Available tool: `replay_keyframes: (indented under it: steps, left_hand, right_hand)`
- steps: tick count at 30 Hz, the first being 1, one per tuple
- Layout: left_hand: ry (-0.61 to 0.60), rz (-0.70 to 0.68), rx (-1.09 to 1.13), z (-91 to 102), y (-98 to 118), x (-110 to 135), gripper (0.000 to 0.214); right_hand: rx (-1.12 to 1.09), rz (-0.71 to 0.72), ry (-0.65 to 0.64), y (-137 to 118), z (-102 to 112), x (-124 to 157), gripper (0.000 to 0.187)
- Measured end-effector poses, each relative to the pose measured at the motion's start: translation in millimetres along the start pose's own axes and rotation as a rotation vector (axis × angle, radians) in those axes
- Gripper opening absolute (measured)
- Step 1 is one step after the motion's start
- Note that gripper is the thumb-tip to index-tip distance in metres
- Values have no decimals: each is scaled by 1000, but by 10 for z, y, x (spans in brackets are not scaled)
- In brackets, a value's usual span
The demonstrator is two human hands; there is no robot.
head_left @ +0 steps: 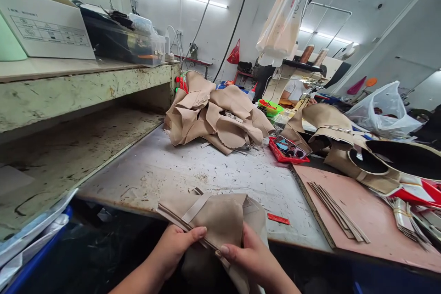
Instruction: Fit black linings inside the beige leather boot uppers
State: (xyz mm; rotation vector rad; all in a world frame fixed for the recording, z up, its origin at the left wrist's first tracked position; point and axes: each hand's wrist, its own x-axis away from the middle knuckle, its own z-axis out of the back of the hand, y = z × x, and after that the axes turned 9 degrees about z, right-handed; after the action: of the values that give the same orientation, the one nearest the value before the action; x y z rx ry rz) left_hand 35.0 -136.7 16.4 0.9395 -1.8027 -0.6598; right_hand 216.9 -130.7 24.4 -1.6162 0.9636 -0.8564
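Observation:
A folded beige leather piece (222, 216) with a paler strap across it is held at the table's front edge. My left hand (179, 243) pinches its layered edge, thumb on top and fingers hidden beneath. Close by on the right, my right hand (250, 252) grips the same piece, its thumb pressed near a small metal fitting and the other fingers partly behind the leather. Part of the piece hangs below the table edge. Just right of it, a small flat red strip (278, 218) lies on the table.
A heap of beige leather pieces (223, 121) stands at the back of the scuffed metal table (165, 170). To its right are a red tray (289, 156) with a phone, a pink board (310, 188) bearing thin strips (339, 211), and a sewing machine (285, 78). A shelf (103, 96) flanks the left.

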Motion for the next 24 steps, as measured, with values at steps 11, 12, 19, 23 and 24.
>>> replay_keyframes:
  steps: [11, 12, 19, 23, 24]
  left_hand:
    - [-16, 52, 23, -103, -103, -31, 37]
    - [-26, 59, 38, -112, -103, -25, 37]
    - [-115, 104, 122, -189, -14, 43, 32]
    - [-71, 76, 34, -205, -36, 3, 40]
    - [-77, 77, 24, -206, -51, -3, 42]
  right_hand:
    - [77, 54, 33, -13, 11, -38, 47]
    - [92, 53, 3, -27, 15, -46, 44]
    - [43, -5, -119, -5, 73, -86, 44]
    - [71, -57, 12, 56, 97, -76, 47]
    - [84, -63, 22, 60, 91, -76, 47]
